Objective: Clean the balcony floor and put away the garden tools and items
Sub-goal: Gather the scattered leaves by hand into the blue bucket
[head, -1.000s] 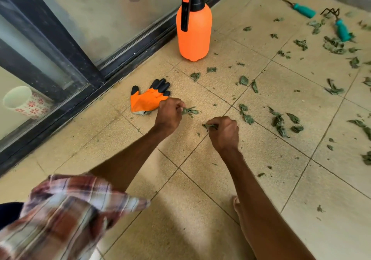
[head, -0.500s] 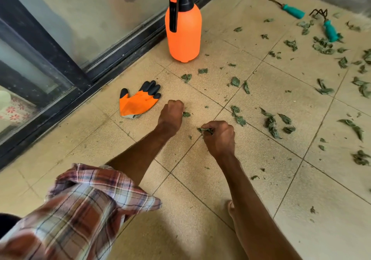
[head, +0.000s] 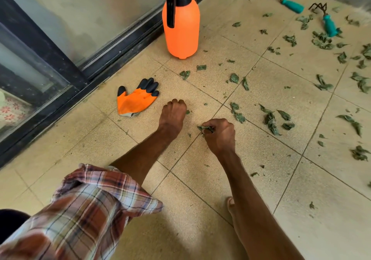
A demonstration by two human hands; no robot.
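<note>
Both hands are down at the tiled balcony floor (head: 251,159), arms stretched forward from a rolled-up plaid sleeve (head: 90,209) at the lower left. On the right, the right hand (head: 220,137) is closed around a bunch of leaves (head: 205,128), whose green ends stick out past the thumb side, just above a grout line. Beside it, slightly farther forward, the left hand (head: 173,115) has its knuckles up and its fingers curled under against the tile; I cannot tell whether anything is held inside it. A small leaf scrap (head: 187,112) lies right at its edge. Just left of that hand an orange glove (head: 135,101) with black fingertips lies flat on the floor, apart from the hand. Farther ahead an orange spray bottle (head: 181,28) with a black pump top stands upright near the dark sliding-door track (head: 124,44). Loose green leaves (head: 271,122) are scattered over the tiles to the right of the hands and on toward the far corner, thickest around a teal-handled hand rake (head: 329,25) lying on the floor. A second teal-handled tool (head: 292,5) lies near it, closer to the far wall; its metal end is too small to make out. A bare toe (head: 230,204) shows beside the right forearm.
</note>
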